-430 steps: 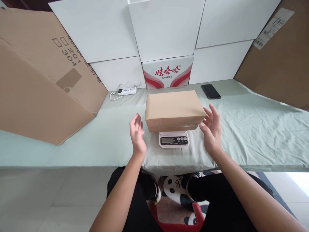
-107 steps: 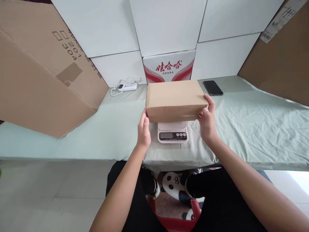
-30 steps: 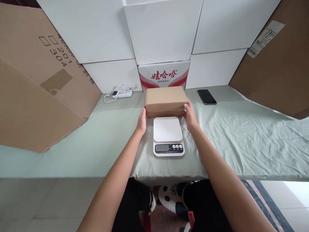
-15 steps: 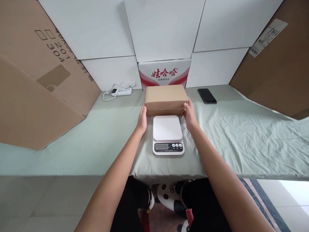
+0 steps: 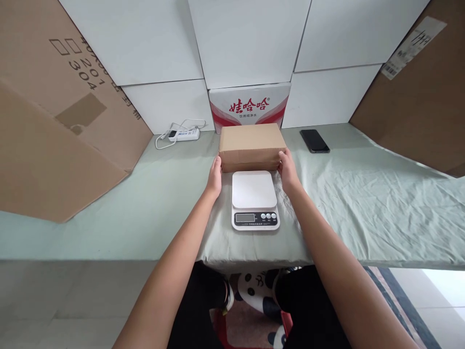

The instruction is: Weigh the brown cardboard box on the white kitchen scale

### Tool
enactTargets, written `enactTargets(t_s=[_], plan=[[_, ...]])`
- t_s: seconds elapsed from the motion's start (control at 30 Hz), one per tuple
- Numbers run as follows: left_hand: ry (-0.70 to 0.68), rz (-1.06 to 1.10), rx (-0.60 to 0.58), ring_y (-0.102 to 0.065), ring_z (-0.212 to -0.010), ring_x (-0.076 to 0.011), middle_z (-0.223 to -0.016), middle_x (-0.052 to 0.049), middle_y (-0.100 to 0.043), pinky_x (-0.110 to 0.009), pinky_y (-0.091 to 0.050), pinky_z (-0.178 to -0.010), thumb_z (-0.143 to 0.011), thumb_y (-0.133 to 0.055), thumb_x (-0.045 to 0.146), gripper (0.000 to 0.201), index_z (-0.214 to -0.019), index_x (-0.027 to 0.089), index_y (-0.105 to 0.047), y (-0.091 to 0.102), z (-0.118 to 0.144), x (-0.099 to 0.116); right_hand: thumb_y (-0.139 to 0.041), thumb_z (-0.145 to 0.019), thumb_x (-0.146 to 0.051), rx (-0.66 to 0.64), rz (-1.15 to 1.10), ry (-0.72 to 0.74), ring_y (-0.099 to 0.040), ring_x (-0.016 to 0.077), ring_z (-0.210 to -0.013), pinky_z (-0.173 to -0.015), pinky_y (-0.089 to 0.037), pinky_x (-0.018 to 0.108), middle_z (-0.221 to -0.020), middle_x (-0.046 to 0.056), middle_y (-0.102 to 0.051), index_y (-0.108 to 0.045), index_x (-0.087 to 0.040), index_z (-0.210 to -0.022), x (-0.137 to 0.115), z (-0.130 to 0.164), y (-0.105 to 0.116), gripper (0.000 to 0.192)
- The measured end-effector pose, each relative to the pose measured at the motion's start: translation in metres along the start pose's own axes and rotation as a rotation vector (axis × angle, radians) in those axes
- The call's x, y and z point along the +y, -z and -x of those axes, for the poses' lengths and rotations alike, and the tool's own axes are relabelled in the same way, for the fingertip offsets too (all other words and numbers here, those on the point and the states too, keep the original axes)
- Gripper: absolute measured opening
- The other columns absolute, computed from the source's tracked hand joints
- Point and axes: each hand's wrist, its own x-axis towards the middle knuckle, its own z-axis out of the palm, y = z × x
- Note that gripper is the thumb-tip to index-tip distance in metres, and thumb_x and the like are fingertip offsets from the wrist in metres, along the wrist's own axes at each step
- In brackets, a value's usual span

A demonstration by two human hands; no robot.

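Both grips grasp the cardboard box (image 5: 252, 145) by its ends, my left hand (image 5: 214, 175) and right hand (image 5: 289, 170) pressed against its near corners. Box sits on the desk (image 5: 363, 194), just behind the white scale (image 5: 255, 199). Phone (image 5: 314, 140) lies to the right, power strip (image 5: 183, 134) to the left.
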Motion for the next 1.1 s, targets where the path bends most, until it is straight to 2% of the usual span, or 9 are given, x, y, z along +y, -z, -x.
enactTargets(t_s=[0.1, 0.17, 0.3, 0.37, 0.57, 0.67, 0.77, 0.93, 1.1], plan=[[0.001, 0.002, 0.003, -0.037, -0.176, -0.0277, -0.179, -0.003, -0.057, -0.042, -0.034, -0.144, -0.112, -0.040, 0.068, 0.067, -0.161, 0.030, -0.062, 0.001, 0.000, 0.000, -0.055, -0.095, -0.069, 0.066, -0.071, -0.087, -0.041, 0.0294, -0.173, -0.147, -0.035, 0.057, -0.181, -0.006, -0.051, -0.049, -0.043, -0.162, -0.013, 0.004, -0.004, 0.072], [-0.003, 0.004, -0.002, -0.038, -0.176, -0.0284, -0.179, -0.003, -0.056, -0.042, -0.034, -0.143, -0.111, -0.041, 0.070, 0.068, -0.161, 0.030, -0.063, 0.001, 0.000, 0.000, -0.056, -0.094, -0.065, 0.078, -0.100, -0.089, -0.042, 0.0294, -0.172, -0.147, -0.033, 0.056, -0.178, -0.004, -0.054, -0.052, -0.040, -0.159, -0.021, 0.006, -0.007, 0.069], [-0.062, 0.013, -0.027, -0.038, -0.176, -0.0293, -0.183, -0.003, -0.051, -0.043, -0.032, -0.144, -0.108, -0.047, 0.074, 0.069, -0.159, 0.031, -0.064, 0.002, 0.000, 0.001, -0.060, -0.092, -0.062, 0.107, -0.159, -0.030, -0.050, 0.0303, -0.166, -0.145, -0.037, 0.054, -0.170, -0.001, -0.062, -0.059, -0.037, -0.148, -0.030, 0.008, -0.011, 0.061], [-0.113, 0.021, -0.057, -0.036, -0.177, -0.0300, -0.183, -0.004, -0.051, -0.045, -0.029, -0.145, -0.105, -0.051, 0.078, 0.072, -0.158, 0.032, -0.064, 0.004, 0.001, 0.003, -0.061, -0.091, -0.062, 0.138, -0.172, 0.013, -0.052, 0.0307, -0.164, -0.143, -0.039, 0.057, -0.167, 0.000, -0.064, -0.059, -0.038, -0.144, -0.033, 0.009, -0.012, 0.058], [-0.211, 0.044, -0.133, -0.034, -0.177, -0.0343, -0.180, -0.004, -0.054, -0.049, -0.028, -0.146, -0.100, -0.055, 0.085, 0.080, -0.159, 0.032, -0.063, 0.010, 0.009, 0.018, -0.057, -0.094, -0.054, 0.206, -0.136, 0.144, -0.051, 0.0312, -0.165, -0.141, -0.040, 0.061, -0.167, 0.004, -0.061, -0.056, -0.037, -0.148, -0.049, 0.026, -0.019, 0.057], [-0.252, 0.058, -0.136, -0.035, -0.177, -0.0324, -0.182, -0.002, -0.052, -0.047, -0.032, -0.144, -0.098, -0.056, 0.087, 0.081, -0.161, 0.036, -0.062, 0.011, 0.025, 0.026, -0.057, -0.094, -0.051, 0.212, -0.090, 0.233, -0.046, 0.0318, -0.167, -0.142, -0.037, 0.064, -0.172, 0.004, -0.056, -0.051, -0.039, -0.155, -0.064, 0.043, -0.021, 0.063], [-0.266, 0.065, -0.121, -0.034, -0.178, -0.0318, -0.184, -0.002, -0.048, -0.046, -0.032, -0.144, -0.098, -0.057, 0.087, 0.083, -0.163, 0.036, -0.060, 0.008, 0.053, 0.030, -0.060, -0.093, -0.052, 0.213, -0.024, 0.286, -0.042, 0.0333, -0.169, -0.143, -0.034, 0.067, -0.175, 0.005, -0.052, -0.048, -0.038, -0.160, -0.079, 0.072, -0.019, 0.070], [-0.278, 0.067, -0.123, -0.035, -0.177, -0.0316, -0.186, -0.006, -0.046, -0.046, -0.032, -0.144, -0.102, -0.055, 0.082, 0.082, -0.166, 0.032, -0.057, 0.003, 0.103, 0.028, -0.060, -0.093, -0.049, 0.289, 0.007, 0.200, -0.046, 0.0344, -0.164, -0.143, -0.030, 0.069, -0.171, 0.008, -0.054, -0.048, -0.035, -0.159, -0.087, 0.123, -0.013, 0.069], [-0.280, 0.053, -0.101, -0.036, -0.177, -0.0300, -0.187, -0.006, -0.044, -0.046, -0.033, -0.144, -0.106, -0.050, 0.079, 0.077, -0.167, 0.033, -0.056, 0.007, 0.127, 0.029, -0.061, -0.090, -0.050, 0.280, 0.023, 0.175, -0.052, 0.0361, -0.157, -0.141, -0.032, 0.071, -0.167, 0.011, -0.055, -0.049, -0.033, -0.156, -0.085, 0.141, -0.013, 0.069]])
